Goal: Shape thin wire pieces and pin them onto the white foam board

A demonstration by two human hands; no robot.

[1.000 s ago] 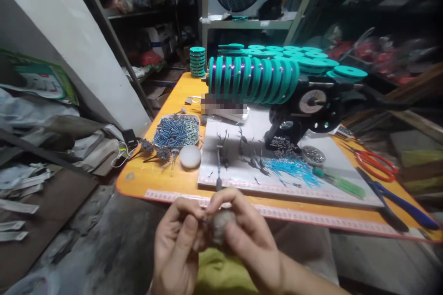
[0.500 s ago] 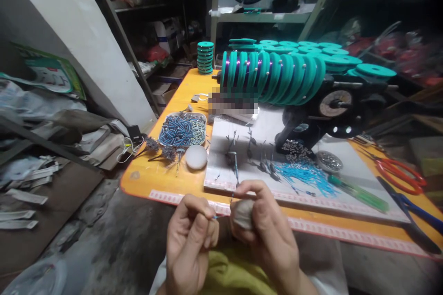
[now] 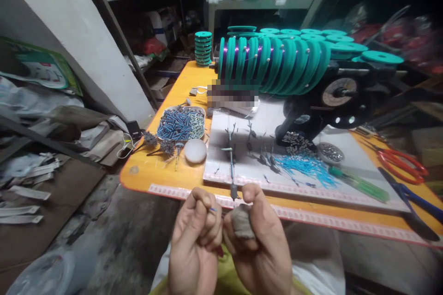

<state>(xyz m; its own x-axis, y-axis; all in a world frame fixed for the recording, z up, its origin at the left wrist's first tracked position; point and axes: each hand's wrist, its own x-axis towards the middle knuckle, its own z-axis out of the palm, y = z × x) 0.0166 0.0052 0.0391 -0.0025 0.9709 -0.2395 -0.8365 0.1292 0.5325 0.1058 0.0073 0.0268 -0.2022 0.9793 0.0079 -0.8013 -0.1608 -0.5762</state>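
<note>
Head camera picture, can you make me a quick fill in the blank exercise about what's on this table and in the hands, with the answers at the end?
1. The person's ____ hand holds the grey lump.
2. In the picture, the tray of blue pieces stands to the ____ of the board.
3. The slim tool between the light-blue strands and the blue-handled pliers is mainly ____ in colour.

Missing words: right; left; green.
</note>
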